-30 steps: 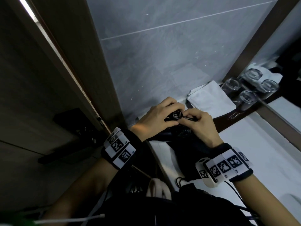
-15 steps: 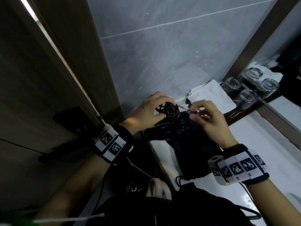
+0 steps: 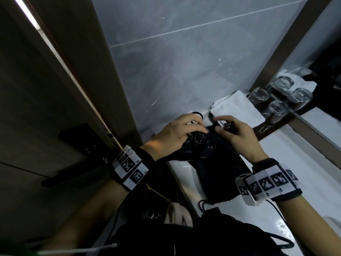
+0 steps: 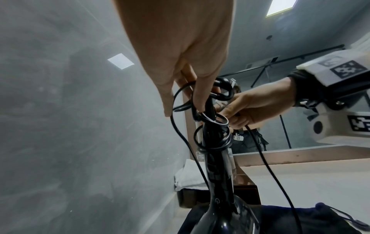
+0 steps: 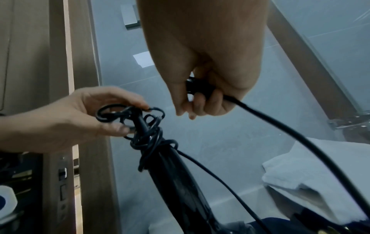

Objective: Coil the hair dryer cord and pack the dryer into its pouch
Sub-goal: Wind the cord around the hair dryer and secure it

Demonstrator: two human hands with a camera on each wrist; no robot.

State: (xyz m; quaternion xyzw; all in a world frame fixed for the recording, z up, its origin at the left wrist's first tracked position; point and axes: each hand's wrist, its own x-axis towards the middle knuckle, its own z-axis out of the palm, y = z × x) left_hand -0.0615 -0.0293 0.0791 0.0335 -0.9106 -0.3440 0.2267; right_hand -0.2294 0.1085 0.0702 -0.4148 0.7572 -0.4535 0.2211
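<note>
So the hair dryer (image 5: 176, 178) is standing pretty much on end between the two hands, handle up and the fat body down by the wrists, sitting on the dark pouch (image 3: 219, 174). Its long axis runs from the pouch up toward the fingertips, tilted a bit. The cord (image 4: 212, 137) is already wound in several loops round the top of the handle, right under the left hand's fingers.

The left hand (image 3: 177, 133) is the closer one: its fingers are curled over the handle end, pinching the wound loops and the little hanging ring there so nothing slips. The right hand (image 3: 238, 135) sits just beside it on the far side of the handle, closed round the plug (image 5: 197, 88), with the last free run of cord trailing from that fist back down toward the dryer body. My guess is the remaining slack goes round the handle next, so the right hand has to circle the upright handle while the left keeps the coil pinned.

The pouch lies flat on the white worktop (image 3: 295, 182) below the hands, mouth end toward the person as far as I can tell, and nothing looks to be inside it yet. Beyond the right hand there's a folded white towel (image 3: 238, 109) and a few upturned glasses (image 3: 276, 109).
</note>
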